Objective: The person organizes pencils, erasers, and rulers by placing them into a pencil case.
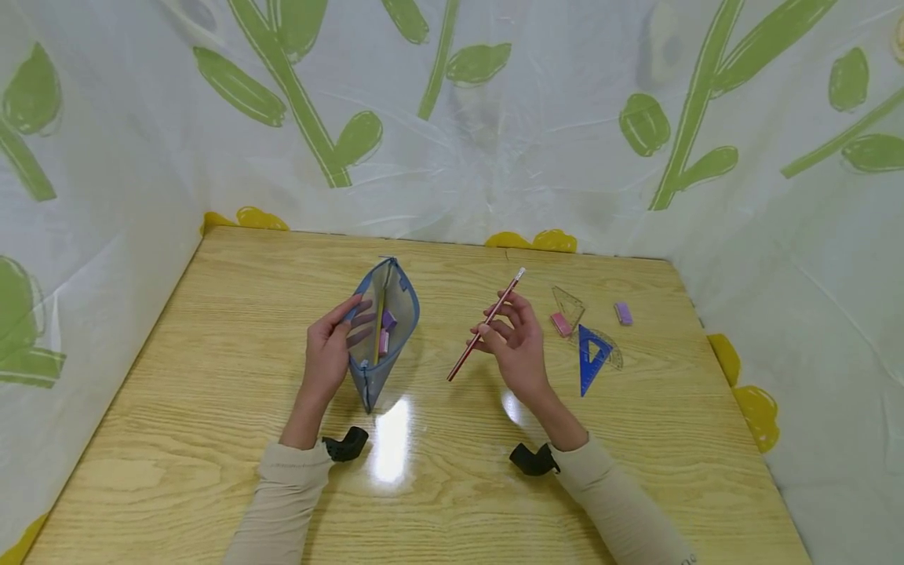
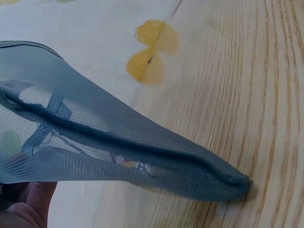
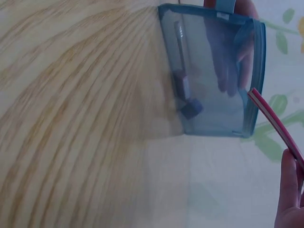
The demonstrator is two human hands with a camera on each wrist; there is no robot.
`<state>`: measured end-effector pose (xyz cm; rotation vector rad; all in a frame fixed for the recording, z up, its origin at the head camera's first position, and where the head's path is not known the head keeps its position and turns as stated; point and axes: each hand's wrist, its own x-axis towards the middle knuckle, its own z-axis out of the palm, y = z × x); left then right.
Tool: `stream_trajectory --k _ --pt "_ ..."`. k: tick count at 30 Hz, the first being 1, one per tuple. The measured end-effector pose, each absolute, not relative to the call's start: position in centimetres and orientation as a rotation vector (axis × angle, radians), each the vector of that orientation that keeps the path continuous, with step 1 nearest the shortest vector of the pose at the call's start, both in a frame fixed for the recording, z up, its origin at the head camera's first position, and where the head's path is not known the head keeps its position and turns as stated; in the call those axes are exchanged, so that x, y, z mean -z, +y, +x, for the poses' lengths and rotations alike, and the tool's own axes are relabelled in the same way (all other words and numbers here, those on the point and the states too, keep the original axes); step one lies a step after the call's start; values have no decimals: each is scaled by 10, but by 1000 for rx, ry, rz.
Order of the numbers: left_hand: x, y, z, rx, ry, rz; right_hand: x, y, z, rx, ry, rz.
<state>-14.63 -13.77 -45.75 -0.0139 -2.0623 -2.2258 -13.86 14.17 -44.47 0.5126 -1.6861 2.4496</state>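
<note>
My left hand [image 1: 326,353] grips one side of a blue mesh pencil pouch [image 1: 381,378], whose zipped mouth stands wide apart. Inside lie a yellow pencil [image 1: 378,322], a purple eraser [image 1: 389,319] and a pink eraser [image 1: 384,342]. Through the pouch's mesh [image 3: 209,121], the left fingers show in the right wrist view. To the right of the pouch, my right hand [image 1: 521,349] pinches a dark red striped pencil [image 1: 469,348] between thumb and fingers, slanted with its white-tipped end up. The pencil's lower end points towards the pouch side.
Right of my right hand lie a blue set square [image 1: 588,361], a clear protractor [image 1: 617,357], a clear set square [image 1: 569,300], a pink eraser [image 1: 561,324] and a purple eraser [image 1: 623,314]. White sheeting with painted leaves [image 1: 480,63] walls the wooden table [image 1: 212,377].
</note>
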Motion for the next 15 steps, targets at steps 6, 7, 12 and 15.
stream_trajectory --k 6,7,12,15 --pt "458 -138 -146 2240 -2066 -20 434 131 -137 -2411 -1597 621" --pt "458 -138 -146 2240 -2070 -19 432 129 -137 -2400 -1595 627" --pt "457 -138 -146 2242 -2074 -18 420 120 -139 -2341 -1561 632" --pt "456 -138 -145 2237 -2082 -21 411 111 -142 -2323 -1506 639"
